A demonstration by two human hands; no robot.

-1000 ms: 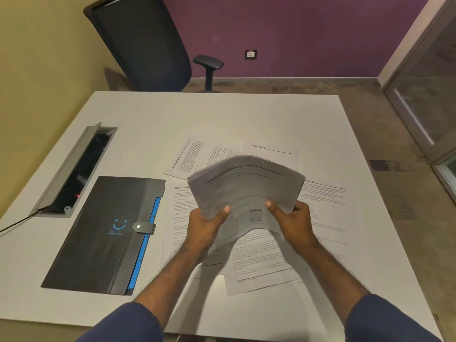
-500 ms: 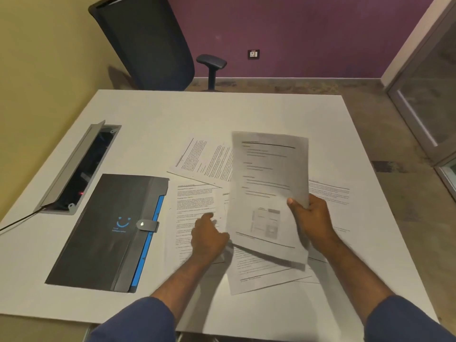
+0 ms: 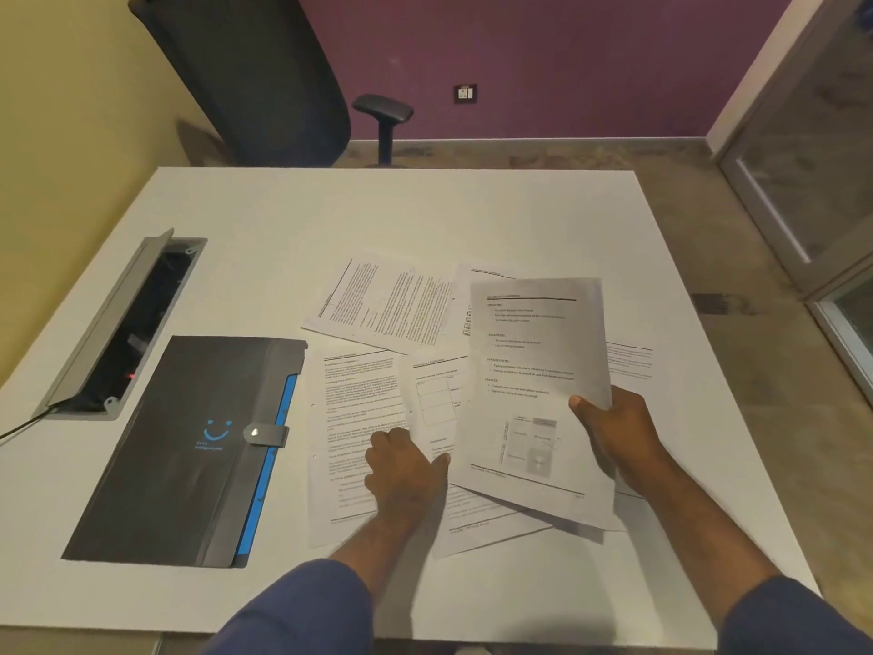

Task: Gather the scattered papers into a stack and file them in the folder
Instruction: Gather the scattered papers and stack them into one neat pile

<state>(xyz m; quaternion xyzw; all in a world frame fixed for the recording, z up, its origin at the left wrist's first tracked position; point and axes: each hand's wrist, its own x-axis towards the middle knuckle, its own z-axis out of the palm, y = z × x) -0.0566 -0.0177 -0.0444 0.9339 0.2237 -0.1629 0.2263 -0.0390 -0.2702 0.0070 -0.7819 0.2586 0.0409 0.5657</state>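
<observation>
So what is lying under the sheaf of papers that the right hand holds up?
Under the held sheaf, loose printed sheets lie on the white table, their edges sticking out below and to the right. Their middles are covered, so how many there are cannot be told.

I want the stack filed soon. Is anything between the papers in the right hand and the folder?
The left hand and forearm lie in between, on loose sheets. The folder itself is shut, its clasp fastened, so the held papers cannot enter yet.

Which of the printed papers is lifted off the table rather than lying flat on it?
The sheaf of papers with bulleted headings and a small diagram, held in the right hand. The other sheets lie flat; the left hand rests on one.
</observation>
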